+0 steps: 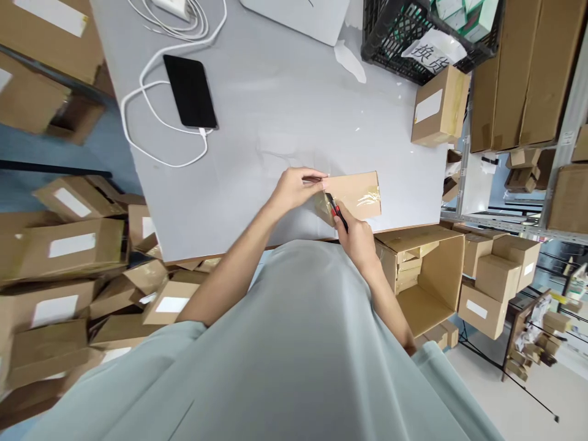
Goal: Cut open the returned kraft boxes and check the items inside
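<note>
A small cardboard box with clear tape along its near side and right end lies close to the table's front edge. My right hand is closed around a black and red utility knife, its tip at the box's left end. At that same end, the fingers of my left hand pinch the box's upper left corner. Something dark shows between thumb and fingers there; I cannot make out whether it is an object or shadow. Loose tape hangs by the box's lower left corner.
On the grey table lie a black phone with a white cable and part of a laptop. A black crate and a carton stand at the right. An open carton is below; boxes crowd the left.
</note>
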`<state>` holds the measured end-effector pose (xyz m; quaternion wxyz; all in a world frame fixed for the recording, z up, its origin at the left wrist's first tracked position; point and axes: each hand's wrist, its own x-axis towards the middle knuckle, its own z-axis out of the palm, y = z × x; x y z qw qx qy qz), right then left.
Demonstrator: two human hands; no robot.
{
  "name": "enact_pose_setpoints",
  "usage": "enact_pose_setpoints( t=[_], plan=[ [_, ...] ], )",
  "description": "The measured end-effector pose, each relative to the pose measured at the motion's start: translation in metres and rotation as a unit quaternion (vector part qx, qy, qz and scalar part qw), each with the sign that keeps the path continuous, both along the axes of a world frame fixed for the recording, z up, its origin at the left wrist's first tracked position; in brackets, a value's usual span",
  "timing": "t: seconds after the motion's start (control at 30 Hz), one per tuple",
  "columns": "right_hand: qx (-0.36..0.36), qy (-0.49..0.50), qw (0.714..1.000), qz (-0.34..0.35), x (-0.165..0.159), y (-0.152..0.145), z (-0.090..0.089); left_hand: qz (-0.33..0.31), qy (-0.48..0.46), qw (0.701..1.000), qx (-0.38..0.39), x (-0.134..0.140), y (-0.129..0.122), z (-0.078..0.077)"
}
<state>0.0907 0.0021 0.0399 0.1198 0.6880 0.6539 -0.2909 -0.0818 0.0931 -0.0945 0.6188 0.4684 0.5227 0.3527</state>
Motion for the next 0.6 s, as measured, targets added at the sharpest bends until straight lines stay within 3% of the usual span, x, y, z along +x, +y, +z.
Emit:
enact_pose_setpoints(
  t=[0.27, 0.6],
  plan=[
    [-0.069, -0.148, 0.986, 0.018, -0.039, 0.008, 0.018, 0.016, 0.004, 1.0, -0.003, 0.003, -0.003, 0.006],
    [-0.094, -0.19, 0.977, 0.035, -0.053, 0.012, 0.027, 0.085, 0.061, 0.994, -0.04, 0.021, -0.009, 0.01]
  ],
)
